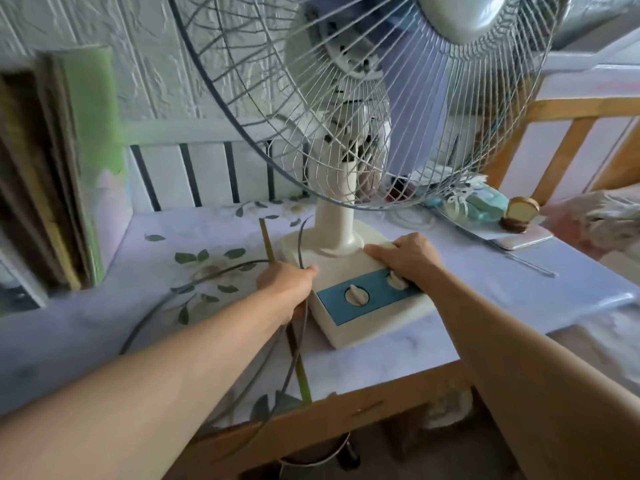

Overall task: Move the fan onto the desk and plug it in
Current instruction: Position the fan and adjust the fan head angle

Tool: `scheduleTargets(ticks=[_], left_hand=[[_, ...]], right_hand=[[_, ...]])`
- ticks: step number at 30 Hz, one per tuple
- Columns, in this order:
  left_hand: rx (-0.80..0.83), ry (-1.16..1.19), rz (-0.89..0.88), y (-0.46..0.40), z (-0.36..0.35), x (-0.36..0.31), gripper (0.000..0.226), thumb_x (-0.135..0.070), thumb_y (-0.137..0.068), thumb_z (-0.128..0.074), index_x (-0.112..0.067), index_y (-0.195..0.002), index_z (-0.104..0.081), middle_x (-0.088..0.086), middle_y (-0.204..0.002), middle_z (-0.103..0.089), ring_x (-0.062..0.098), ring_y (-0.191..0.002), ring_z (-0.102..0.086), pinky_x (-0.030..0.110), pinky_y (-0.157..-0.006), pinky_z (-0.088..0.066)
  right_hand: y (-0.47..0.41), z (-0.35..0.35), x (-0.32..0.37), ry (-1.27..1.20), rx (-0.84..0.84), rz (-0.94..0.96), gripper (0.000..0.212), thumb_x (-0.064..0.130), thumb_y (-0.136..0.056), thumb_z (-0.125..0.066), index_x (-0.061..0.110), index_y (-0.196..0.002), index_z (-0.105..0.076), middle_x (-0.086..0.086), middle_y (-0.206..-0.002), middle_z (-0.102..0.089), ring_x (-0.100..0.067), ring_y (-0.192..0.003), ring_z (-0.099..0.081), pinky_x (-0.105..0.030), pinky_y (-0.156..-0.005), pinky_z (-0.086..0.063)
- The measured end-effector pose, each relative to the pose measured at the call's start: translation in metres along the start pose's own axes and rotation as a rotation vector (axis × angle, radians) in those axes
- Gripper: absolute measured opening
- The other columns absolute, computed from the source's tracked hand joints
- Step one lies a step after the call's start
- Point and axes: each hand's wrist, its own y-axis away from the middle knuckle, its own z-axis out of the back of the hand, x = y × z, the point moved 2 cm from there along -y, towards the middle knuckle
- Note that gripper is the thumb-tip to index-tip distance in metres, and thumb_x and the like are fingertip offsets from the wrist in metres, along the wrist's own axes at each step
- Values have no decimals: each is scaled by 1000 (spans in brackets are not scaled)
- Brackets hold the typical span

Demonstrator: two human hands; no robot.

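Observation:
A cream table fan [337, 209] with a wire cage and blue blades stands on the desk [104, 306], which wears a pale cloth with leaf prints. Its square base [363, 306] has a blue panel with two knobs. My left hand [289, 287] grips the base's left edge, with the grey cord [194, 285] running under it. Flat on top of the base, beside the right knob, lies my right hand [407, 258]. The cord loops over the cloth and drops off the desk's front edge; its plug is out of sight.
A thin bamboo stick [267, 242] lies under my left hand. Boards [59, 168] lean at the left against the wall. At the right back sit a phone [523, 239], a small round ornament [521, 213] and teal items. A wooden rail [568, 133] stands behind.

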Motion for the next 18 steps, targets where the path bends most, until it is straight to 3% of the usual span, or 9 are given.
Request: scheduleTargets(ticks=[3, 5, 7, 9, 12, 14, 16, 18], left_hand=[[70, 103, 34, 6, 13, 0, 27, -13, -94, -52, 5, -113, -58, 14, -87, -59, 21, -61, -54, 24, -37, -47], [80, 54, 39, 12, 25, -2, 15, -1, -95, -44, 7, -100, -56, 12, -64, -56, 21, -50, -51, 24, -34, -43], [86, -29, 27, 22, 38, -6, 21, 1, -94, -40, 2, -75, -51, 8, -50, -54, 19, -45, -49, 18, -33, -35], [124, -93, 37, 31, 51, -9, 27, -5, -95, -41, -6, -68, -46, 7, -55, -54, 15, -42, -45, 13, -30, -29], [205, -131, 75, 51, 72, -12, 18, -11, -96, -41, -8, -81, -50, 5, -60, -49, 13, -44, -41, 9, -30, -26], [228, -137, 75, 63, 90, -16, 15, -10, -97, -41, -9, -88, -52, 5, -63, -47, 13, -46, -40, 11, -30, -28], [221, -207, 41, 69, 109, -19, 23, -10, -98, -40, -11, -80, -54, 4, -63, -46, 13, -48, -41, 16, -33, -33], [175, -320, -13, 70, 127, -24, 22, -10, -97, -41, -7, -89, -62, 6, -70, -54, 16, -53, -48, 17, -37, -41]], right_hand=[[11, 1, 7, 22, -27, -36, 56, 62, -74, -54, 8, -90, -61, -11, -92, -61, -24, -77, -56, -26, -49, -37], [21, 0, 14, 71, -22, -45, 61, 58, -80, -50, 7, -113, -55, -18, -115, -53, -31, -102, -51, -32, -69, -46], [38, 0, 23, 106, -44, -27, 64, 53, -82, -51, 7, -128, -47, -21, -129, -42, -34, -121, -36, -41, -94, -39], [57, 2, 36, 102, -50, -1, 66, 48, -81, -54, 9, -133, -43, -20, -134, -36, -35, -128, -27, -45, -103, -33], [85, 0, 52, 142, 15, 22, 67, 47, -79, -57, 12, -134, -42, -17, -138, -34, -35, -129, -24, -45, -103, -31], [101, -1, 63, 157, 53, 33, 69, 49, -78, -58, 13, -135, -41, -16, -139, -33, -35, -130, -24, -45, -104, -30], [114, -2, 74, 169, 85, 40, 69, 50, -79, -58, 14, -135, -40, -15, -139, -33, -34, -130, -24, -45, -104, -29], [123, -3, 84, 167, 99, 47, 69, 50, -78, -58, 14, -134, -41, -14, -138, -34, -34, -128, -26, -44, -102, -31]])
